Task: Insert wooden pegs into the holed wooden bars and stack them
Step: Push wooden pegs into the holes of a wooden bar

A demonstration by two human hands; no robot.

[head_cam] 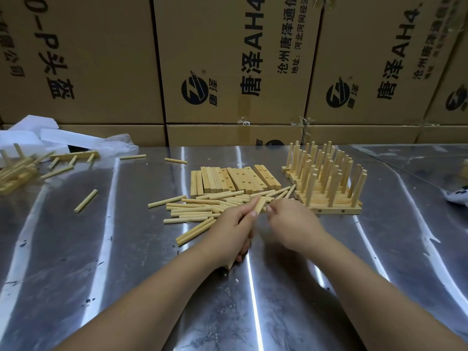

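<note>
Pegging step, we reckon: our left hand [236, 224] grips a pale wooden bar [260, 209] tilted over the shiny metal bench [101, 236], right hand [293, 221] curled at the loose round wooden pegs [192, 211] just beyond (can't tell if it's got one). Next we'd need a peg lined up with a hole.

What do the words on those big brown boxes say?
"唐泽AH4": middle box, printed sideways.
"沧州唐泽通信": middle box, cut off above.
"地址:河北河间经济": middle box, small print.
"唐泽AH4": right box.
"0-P头盔": left box, cut off.
Small print on the right box and at the left box's edge: too blurred.
</note>
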